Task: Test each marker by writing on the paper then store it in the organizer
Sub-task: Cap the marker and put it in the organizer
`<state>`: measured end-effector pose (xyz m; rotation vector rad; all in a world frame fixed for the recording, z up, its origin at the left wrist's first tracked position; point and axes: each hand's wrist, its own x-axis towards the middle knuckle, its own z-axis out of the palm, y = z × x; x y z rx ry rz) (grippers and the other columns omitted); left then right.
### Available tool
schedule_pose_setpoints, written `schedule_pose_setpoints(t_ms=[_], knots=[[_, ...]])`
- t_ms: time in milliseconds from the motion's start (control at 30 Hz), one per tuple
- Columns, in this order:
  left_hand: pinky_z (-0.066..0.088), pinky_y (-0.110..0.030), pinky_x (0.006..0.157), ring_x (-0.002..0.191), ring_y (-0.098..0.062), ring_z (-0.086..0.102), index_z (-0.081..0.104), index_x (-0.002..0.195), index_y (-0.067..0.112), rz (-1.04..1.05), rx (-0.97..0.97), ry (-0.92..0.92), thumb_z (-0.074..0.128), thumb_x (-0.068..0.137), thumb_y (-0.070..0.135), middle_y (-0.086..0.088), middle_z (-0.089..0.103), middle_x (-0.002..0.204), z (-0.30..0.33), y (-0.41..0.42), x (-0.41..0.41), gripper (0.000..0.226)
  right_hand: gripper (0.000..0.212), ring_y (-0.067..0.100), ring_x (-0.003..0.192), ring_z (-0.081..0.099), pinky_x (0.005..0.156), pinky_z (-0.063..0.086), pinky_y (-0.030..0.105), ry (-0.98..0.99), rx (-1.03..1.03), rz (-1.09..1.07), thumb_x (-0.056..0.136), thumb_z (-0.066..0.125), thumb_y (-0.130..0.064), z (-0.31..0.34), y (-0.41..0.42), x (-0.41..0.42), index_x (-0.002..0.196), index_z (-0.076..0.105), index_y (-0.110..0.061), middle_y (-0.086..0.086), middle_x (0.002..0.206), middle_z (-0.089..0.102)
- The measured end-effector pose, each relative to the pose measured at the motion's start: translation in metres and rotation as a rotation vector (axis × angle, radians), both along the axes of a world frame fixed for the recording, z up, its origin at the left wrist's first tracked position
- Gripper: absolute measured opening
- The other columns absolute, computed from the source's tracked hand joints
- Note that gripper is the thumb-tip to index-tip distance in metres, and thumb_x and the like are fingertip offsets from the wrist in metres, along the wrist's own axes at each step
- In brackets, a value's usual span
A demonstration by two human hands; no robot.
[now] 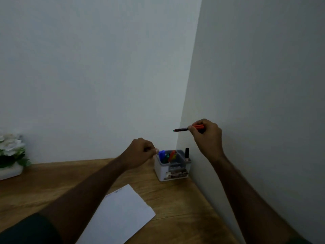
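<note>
marker [189, 128] pinched in right hand [206, 136] grip, tip leftward; left hand [140, 152] clenched

Dim room: 2 pale walls [88, 76] meet behind a wooden desk [175, 199].

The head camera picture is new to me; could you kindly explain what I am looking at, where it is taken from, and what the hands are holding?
There is no machine here: a person wears one wide-angle camera on the head, looking forward and down, so both arms reach into the picture from below. The right hand holds an orange marker in the air, roughly level, its tip pointing left. The left hand is curled beside the organizer; whether it pinches something small, I cannot tell. The organizer stands in the corner of a wooden desk and already holds a blue marker and other coloured ones. A white sheet of paper lies nearer the person. At the far left stands a pot of white flowers.
</note>
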<state>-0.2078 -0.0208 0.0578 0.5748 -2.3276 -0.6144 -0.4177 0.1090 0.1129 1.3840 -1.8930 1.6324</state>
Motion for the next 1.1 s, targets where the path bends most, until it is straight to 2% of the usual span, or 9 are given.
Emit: schedule_pose_setpoints(t_ms=[133, 233, 367, 467, 633, 800, 900, 1000, 1100], knots=[[0.052, -0.024, 0.068, 0.069, -0.009, 0.066, 0.072, 0.079, 0.017, 0.023, 0.035, 0.020, 0.064, 0.092, 0.027, 0.003, 0.071, 0.072, 0.009, -0.006, -0.020, 0.018, 0.015, 0.010, 0.071, 0.065, 0.064, 0.050, 0.018, 0.144, 0.246, -0.096, 0.084, 0.076, -0.028, 0.002, -0.020, -0.017, 0.088, 0.073, -0.014, -0.001, 0.080, 0.071], [0.051, -0.023, 0.065, 0.065, -0.005, 0.063, 0.072, 0.078, 0.015, 0.029, 0.031, 0.000, 0.064, 0.092, 0.027, 0.007, 0.069, 0.069, 0.007, -0.011, -0.028, 0.020, 0.018, 0.016, 0.072, 0.066, 0.067, 0.057, 0.029, 0.120, 0.327, -0.132, 0.084, 0.075, -0.028, -0.005, -0.030, -0.024, 0.084, 0.070, -0.011, 0.003, 0.078, 0.070], [0.045, -0.017, 0.060, 0.058, -0.001, 0.058, 0.071, 0.077, 0.017, 0.025, 0.017, -0.015, 0.064, 0.092, 0.026, 0.011, 0.064, 0.064, 0.003, -0.016, -0.033, 0.019, 0.021, 0.019, 0.077, 0.069, 0.071, 0.059, 0.033, 0.102, 0.456, -0.125, 0.084, 0.076, -0.027, -0.017, -0.039, -0.033, 0.087, 0.071, -0.007, 0.008, 0.084, 0.072], [0.046, -0.016, 0.060, 0.059, -0.003, 0.059, 0.073, 0.083, 0.011, 0.038, 0.023, -0.018, 0.064, 0.092, 0.025, 0.012, 0.063, 0.065, 0.001, -0.019, -0.034, 0.019, 0.024, 0.021, 0.080, 0.068, 0.072, 0.061, 0.037, 0.097, 0.532, -0.119, 0.081, 0.078, -0.027, -0.024, -0.046, -0.035, 0.090, 0.070, -0.006, 0.010, 0.089, 0.071], [0.045, -0.015, 0.061, 0.063, -0.003, 0.059, 0.073, 0.086, 0.010, 0.051, 0.015, -0.023, 0.064, 0.093, 0.024, 0.015, 0.062, 0.067, 0.001, -0.021, -0.034, 0.018, 0.030, 0.024, 0.086, 0.068, 0.073, 0.060, 0.035, 0.082, 0.641, -0.109, 0.078, 0.081, -0.028, -0.032, -0.051, -0.035, 0.094, 0.071, -0.005, 0.013, 0.095, 0.072], [0.044, -0.017, 0.060, 0.063, -0.004, 0.058, 0.073, 0.086, 0.010, 0.064, 0.018, -0.016, 0.063, 0.093, 0.025, 0.013, 0.063, 0.068, 0.002, -0.021, -0.029, 0.019, 0.022, 0.013, 0.077, 0.064, 0.070, 0.055, 0.028, 0.063, 0.583, -0.101, 0.079, 0.081, -0.026, -0.031, -0.050, -0.033, 0.089, 0.073, -0.008, 0.006, 0.090, 0.072], [0.042, -0.012, 0.057, 0.059, -0.003, 0.058, 0.070, 0.079, 0.016, 0.072, 0.019, -0.011, 0.064, 0.092, 0.027, 0.010, 0.064, 0.066, 0.005, -0.021, -0.021, 0.018, 0.016, 0.012, 0.074, 0.065, 0.073, 0.059, 0.030, 0.067, 0.489, -0.091, 0.080, 0.080, -0.022, -0.025, -0.048, -0.025, 0.085, 0.072, -0.009, 0.005, 0.085, 0.072], [0.045, -0.015, 0.059, 0.060, -0.005, 0.060, 0.070, 0.078, 0.016, 0.089, 0.021, -0.001, 0.065, 0.092, 0.028, 0.006, 0.067, 0.066, 0.007, -0.019, -0.006, 0.019, 0.010, 0.010, 0.069, 0.065, 0.074, 0.060, 0.031, 0.086, 0.410, -0.040, 0.082, 0.078, -0.019, -0.020, -0.050, -0.003, 0.080, 0.071, -0.012, -0.001, 0.075, 0.068], [0.048, -0.018, 0.061, 0.061, -0.006, 0.062, 0.072, 0.076, 0.015, 0.117, 0.028, 0.012, 0.066, 0.091, 0.028, 0.006, 0.068, 0.066, 0.008, -0.016, 0.021, 0.021, 0.009, 0.006, 0.066, 0.063, 0.070, 0.059, 0.027, 0.096, 0.354, 0.045, 0.082, 0.077, -0.019, -0.020, -0.055, 0.033, 0.079, 0.071, -0.014, -0.006, 0.073, 0.066]])
